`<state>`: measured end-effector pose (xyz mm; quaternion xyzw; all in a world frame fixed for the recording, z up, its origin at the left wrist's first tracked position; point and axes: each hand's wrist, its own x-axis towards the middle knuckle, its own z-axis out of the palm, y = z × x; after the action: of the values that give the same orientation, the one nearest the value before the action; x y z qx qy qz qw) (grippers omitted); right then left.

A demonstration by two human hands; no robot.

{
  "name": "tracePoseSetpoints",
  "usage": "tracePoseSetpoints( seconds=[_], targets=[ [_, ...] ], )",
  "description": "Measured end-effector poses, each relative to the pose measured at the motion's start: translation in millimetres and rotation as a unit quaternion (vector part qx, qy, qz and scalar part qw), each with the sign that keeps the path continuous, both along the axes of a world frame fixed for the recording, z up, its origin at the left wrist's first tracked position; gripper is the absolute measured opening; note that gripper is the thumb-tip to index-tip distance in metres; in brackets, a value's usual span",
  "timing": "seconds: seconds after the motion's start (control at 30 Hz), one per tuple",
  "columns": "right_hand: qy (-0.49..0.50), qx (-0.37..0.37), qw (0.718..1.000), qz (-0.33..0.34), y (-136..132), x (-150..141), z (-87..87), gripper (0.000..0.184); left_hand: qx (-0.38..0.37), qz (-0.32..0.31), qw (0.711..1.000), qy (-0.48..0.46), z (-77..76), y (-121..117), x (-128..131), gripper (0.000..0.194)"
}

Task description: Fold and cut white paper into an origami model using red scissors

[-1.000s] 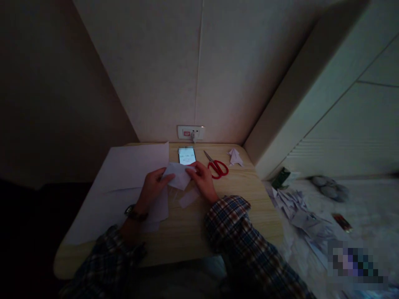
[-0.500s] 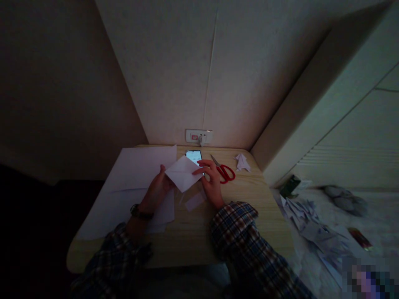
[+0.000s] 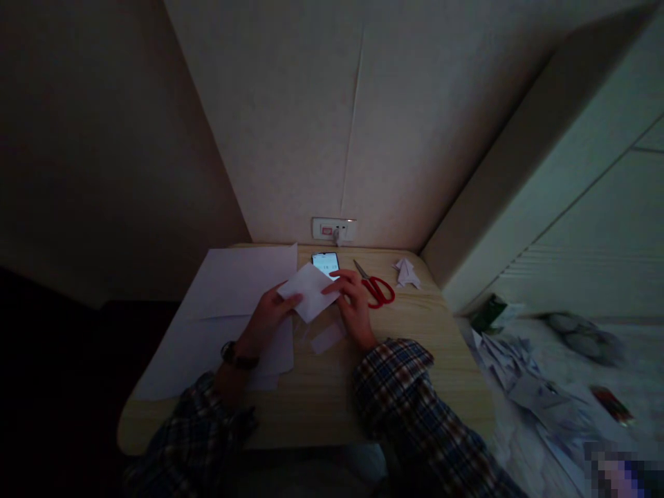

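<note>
A white piece of paper [image 3: 308,289], turned like a diamond, is held above the wooden table between my two hands. My left hand [image 3: 273,309] grips its left corner, with the thumb on top and the other fingers mostly hidden. At the right corner, my right hand [image 3: 353,297] pinches the paper, its fingers on the upper face and the thumb underneath. Just behind the paper lies a lit phone [image 3: 326,262], partly covered by it. Red-handled scissors [image 3: 377,290] rest to the right of my right hand. Below the paper is a small pale strip [image 3: 328,338].
Large white sheets [image 3: 223,346] cover the left of the table [image 3: 415,373]. A folded paper figure [image 3: 407,274] sits at the back right. A socket [image 3: 334,229] with a plug is on the wall. Crumpled papers [image 3: 539,394] lie on a quilted surface to the right.
My left thumb has come over onto the paper's upper face; before, it pointed up beside the left corner. My right hand keeps its hold. The whole view has shifted slightly.
</note>
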<state>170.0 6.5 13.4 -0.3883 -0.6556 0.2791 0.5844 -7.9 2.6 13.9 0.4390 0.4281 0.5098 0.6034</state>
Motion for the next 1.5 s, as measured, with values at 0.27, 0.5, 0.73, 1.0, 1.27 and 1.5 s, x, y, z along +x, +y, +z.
tracePoseSetpoints(
  seconds=[0.27,0.5,0.73,1.0,1.27,1.5],
  targets=[
    [0.095,-0.083,0.989,0.083,0.7,0.5,-1.7,0.028,0.031,0.080,0.991,0.103,1.8,1.1,-4.7,0.045],
    [0.053,-0.140,0.985,0.088,0.2,-7.3,-3.5,0.020,0.046,0.107,0.984,0.137,10.6,-3.2,-2.9,0.035],
    [0.035,-0.126,0.988,0.079,2.0,-11.9,-8.2,0.020,0.060,0.170,0.969,0.171,11.2,-3.1,-2.8,0.027],
    [0.035,-0.130,0.988,0.069,2.1,-10.6,-7.7,0.012,0.059,0.160,0.972,0.160,11.3,-2.0,-2.1,0.028],
    [0.036,-0.138,0.988,0.066,3.5,-9.7,-7.3,0.015,0.052,0.109,0.976,0.182,15.8,-4.7,3.5,0.040],
    [0.008,-0.126,0.991,0.054,3.8,-9.9,-5.7,0.027,0.029,0.175,0.940,0.293,32.9,-9.5,7.9,0.032]
  ],
)
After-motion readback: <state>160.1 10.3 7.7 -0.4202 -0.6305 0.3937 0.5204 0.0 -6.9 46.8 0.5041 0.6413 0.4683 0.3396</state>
